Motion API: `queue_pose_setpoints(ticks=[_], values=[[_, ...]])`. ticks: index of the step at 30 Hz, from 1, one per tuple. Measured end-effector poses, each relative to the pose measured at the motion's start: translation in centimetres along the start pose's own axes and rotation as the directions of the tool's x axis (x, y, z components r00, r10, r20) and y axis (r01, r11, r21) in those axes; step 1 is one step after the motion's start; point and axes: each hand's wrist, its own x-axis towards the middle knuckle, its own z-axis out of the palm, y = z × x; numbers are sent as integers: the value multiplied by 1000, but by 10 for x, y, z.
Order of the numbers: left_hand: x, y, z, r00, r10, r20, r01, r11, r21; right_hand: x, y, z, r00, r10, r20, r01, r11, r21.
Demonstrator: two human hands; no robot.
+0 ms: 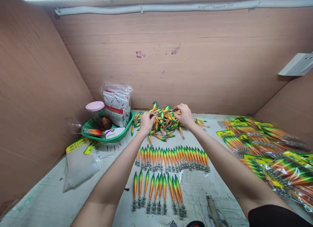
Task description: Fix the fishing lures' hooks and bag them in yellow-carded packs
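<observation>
A loose pile of green, yellow and orange lures (162,124) lies by the back wall. My left hand (147,121) is at the pile's left part, fingers closed; what they pinch, if anything, is too small to name. At the pile's right side, my right hand (183,114) has its fingers bent together on a lure. Nearer me, a long row of lures (171,158) stands side by side, green tips pointing away and hooks towards me. A shorter row of lures (156,188) lies in front of it.
A green basket (110,139) at the left holds a pink-lidded jar (95,106) and white packets (117,105). Clear plastic bags (81,163) lie before it. Packed bags of lures (264,139) cover the right side. A wooden wall (207,57) closes the back.
</observation>
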Motion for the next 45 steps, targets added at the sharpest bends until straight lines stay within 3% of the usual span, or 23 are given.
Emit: queue_pose_setpoints(ticks=[4,7,11,15,18,22,28,36,40,42,45], values=[[4,4,2,985,121,120,-113,991,-74,6,16,-10,970,233,-61,-215,951,223],[4,5,6,967,179,181,-155,978,-141,-3,19,-12,936,347,-65,-294,866,404],[3,6,8,964,176,199,-122,959,-255,-24,9,-15,904,426,-30,-315,714,626],[-5,11,1,986,94,135,-27,901,-434,-54,-12,-28,886,460,67,-321,501,804],[-24,17,-9,988,41,149,59,789,-611,-81,-33,-44,876,449,174,-337,314,888],[-72,28,-28,963,63,262,173,601,-780,-118,-61,-67,856,406,320,-388,96,917],[-135,46,-57,872,146,468,433,215,-875,-154,-92,-87,822,316,473,-467,-100,879],[-161,51,-71,827,226,514,506,96,-857,-171,-115,-94,835,216,506,-476,-177,861],[-167,57,-73,810,246,533,531,78,-843,-176,-123,-98,838,206,505,-473,-189,861],[-169,59,-72,806,243,539,533,97,-840,-177,-126,-100,832,236,502,-489,-118,864],[-172,52,-74,820,195,537,497,220,-839,-181,-123,-97,817,298,494,-551,147,822]])
